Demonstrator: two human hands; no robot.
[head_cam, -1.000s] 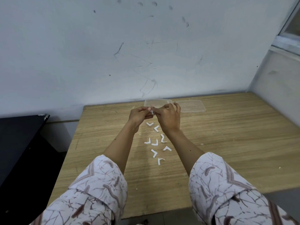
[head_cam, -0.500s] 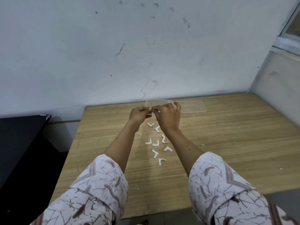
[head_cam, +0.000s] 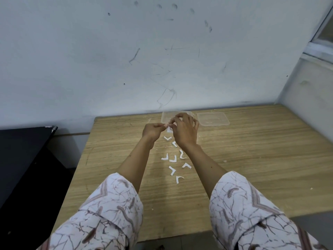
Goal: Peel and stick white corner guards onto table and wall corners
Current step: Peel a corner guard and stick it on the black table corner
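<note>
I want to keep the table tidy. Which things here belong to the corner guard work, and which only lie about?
Belong to the work:
- small white piece pinched between left hand and right hand
- loose white corner guards on the wooden table

Only lying about:
- clear plastic container
- its lid
- black furniture beside the table

No readable text, labels, brands or numbers anywhere. Pale scuffed wall bears only dark smudges and scratch marks; clear plastic lid and wooden table unmarked.
</note>
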